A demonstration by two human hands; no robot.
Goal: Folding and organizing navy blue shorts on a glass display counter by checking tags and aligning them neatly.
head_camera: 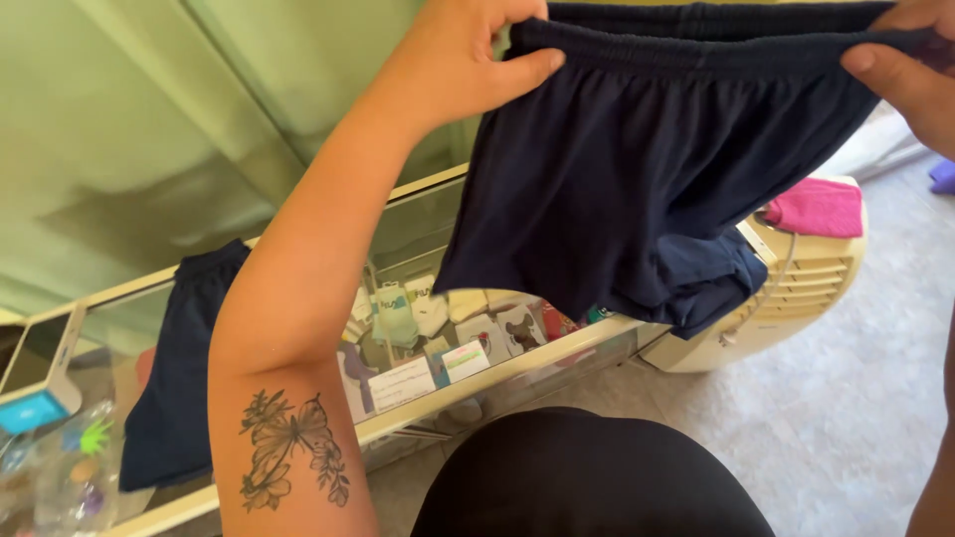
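I hold up a pair of dark navy shorts (637, 159) by the elastic waistband, stretched between both hands. My left hand (463, 60) grips the waistband's left end, thumb in front. My right hand (910, 75) pinches the right end at the frame's edge. The shorts hang above a glass display counter (497, 373). My left forearm carries a flower tattoo.
Another navy garment (174, 368) lies on the counter's left part, more dark cloth (706, 283) on its right end. Packaged socks (428, 333) show under the glass. A white cooler (796, 288) with a pink cloth (816, 207) stands at right. A phone (35, 383) lies far left.
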